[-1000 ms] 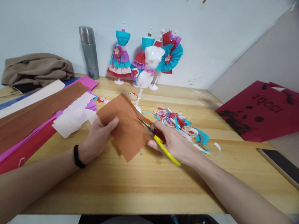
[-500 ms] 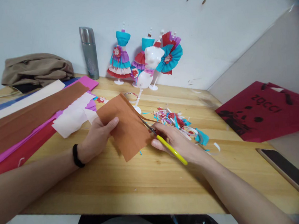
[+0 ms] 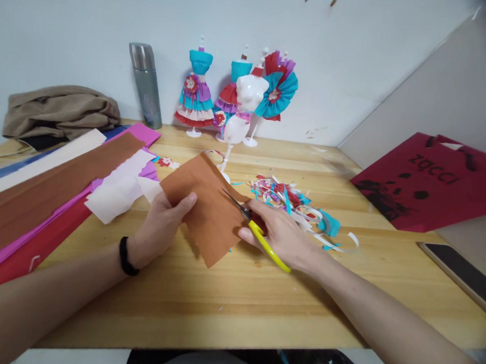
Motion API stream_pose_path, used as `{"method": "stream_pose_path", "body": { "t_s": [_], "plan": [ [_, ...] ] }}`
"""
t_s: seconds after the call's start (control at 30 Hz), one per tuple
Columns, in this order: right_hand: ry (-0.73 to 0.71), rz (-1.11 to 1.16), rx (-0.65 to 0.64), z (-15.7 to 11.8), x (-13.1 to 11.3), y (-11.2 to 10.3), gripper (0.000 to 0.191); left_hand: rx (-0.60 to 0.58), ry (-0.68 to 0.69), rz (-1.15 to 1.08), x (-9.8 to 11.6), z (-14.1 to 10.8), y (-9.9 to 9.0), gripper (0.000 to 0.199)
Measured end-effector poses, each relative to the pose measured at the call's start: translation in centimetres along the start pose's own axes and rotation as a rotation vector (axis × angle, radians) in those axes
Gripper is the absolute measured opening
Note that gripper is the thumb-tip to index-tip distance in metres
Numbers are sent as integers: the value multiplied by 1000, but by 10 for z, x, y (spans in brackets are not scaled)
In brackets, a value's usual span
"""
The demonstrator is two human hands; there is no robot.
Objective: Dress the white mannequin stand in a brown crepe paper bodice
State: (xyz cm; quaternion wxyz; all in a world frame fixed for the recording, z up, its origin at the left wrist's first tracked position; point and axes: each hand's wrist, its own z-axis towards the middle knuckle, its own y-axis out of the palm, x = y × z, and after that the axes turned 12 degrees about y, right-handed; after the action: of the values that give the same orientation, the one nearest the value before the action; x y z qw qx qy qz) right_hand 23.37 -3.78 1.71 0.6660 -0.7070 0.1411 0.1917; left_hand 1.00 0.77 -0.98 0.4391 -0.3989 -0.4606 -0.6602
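My left hand (image 3: 160, 225) pinches the left edge of a brown crepe paper sheet (image 3: 201, 208), thumb on top, holding it above the table. In my right hand (image 3: 280, 232) is a pair of scissors (image 3: 270, 248) with yellow handles. Their dark blades lie across the sheet's right part and point to the upper left. Part of the handles is hidden by my fingers. Just beyond my right hand spreads a pile of coloured paper scraps (image 3: 288, 195).
Folded crepe paper strips (image 3: 58, 191) lie on the left, by a brown cloth (image 3: 61, 112). At the back stand a flask (image 3: 146, 91), a bare white mannequin (image 3: 236, 127) and small mannequins in paper dresses (image 3: 196, 98). A red bag (image 3: 428, 184) and a phone (image 3: 461, 277) lie right.
The scissors have shifted slightly left, their blades now over the sheet rather than at its upper right edge. The narrow strip at that edge no longer shows apart. My left hand barely moved.
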Motion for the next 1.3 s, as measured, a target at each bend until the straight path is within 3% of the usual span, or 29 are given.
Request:
{"method": "stream_pose_path", "body": {
  "t_s": [0.57,1.3],
  "plan": [
    [-77,24,104,3,3,11,40,-29,-17,-71,-5,-4,-1,43],
    [-12,112,5,5,3,11,48,-23,-23,-54,-5,-2,-2,48]
  ]
}}
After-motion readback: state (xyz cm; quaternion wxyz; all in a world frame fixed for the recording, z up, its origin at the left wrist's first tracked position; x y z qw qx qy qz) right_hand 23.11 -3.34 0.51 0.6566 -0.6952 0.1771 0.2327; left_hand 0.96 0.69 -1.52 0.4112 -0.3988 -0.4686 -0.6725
